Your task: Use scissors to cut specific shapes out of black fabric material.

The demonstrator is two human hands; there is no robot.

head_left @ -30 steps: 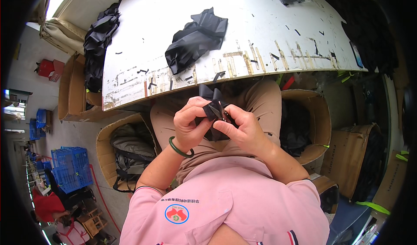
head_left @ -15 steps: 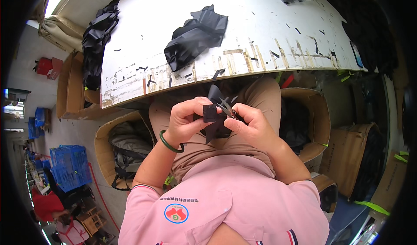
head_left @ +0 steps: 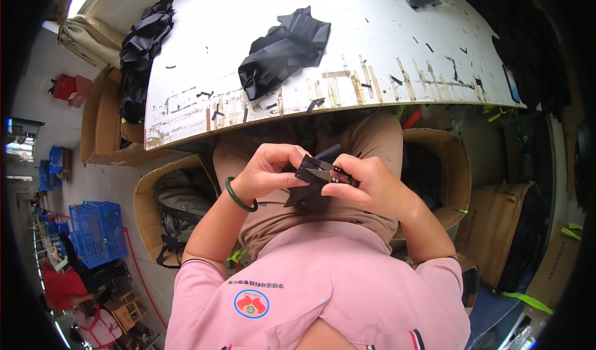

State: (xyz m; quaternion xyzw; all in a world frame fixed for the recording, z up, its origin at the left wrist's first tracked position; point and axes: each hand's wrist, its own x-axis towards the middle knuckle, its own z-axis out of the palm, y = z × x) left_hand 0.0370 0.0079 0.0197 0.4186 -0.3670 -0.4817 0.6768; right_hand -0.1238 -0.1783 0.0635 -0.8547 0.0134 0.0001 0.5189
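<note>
Over my lap, my left hand (head_left: 278, 169) pinches the edge of a black fabric piece (head_left: 308, 195), which hangs down between my thighs. My right hand (head_left: 366, 181) grips a small pair of thread snips (head_left: 341, 177) with a black handle. Their metal blades point left and lie against the fabric close to my left fingertips. Whether thread or fabric sits between the blades is too small to tell. A dark green bangle circles my left wrist.
Ahead is a white table (head_left: 211, 46) with a crumpled black fabric piece (head_left: 285, 49) and scattered black scraps. Cardboard boxes stand on both sides of me, a grey bag (head_left: 186, 198) in the left one. Blue crates (head_left: 98, 233) and seated people are farther left.
The snips have turned from pointing up-left to lying nearly level across the fabric. My left hand has tilted the fabric edge, and both hands remain close together.
</note>
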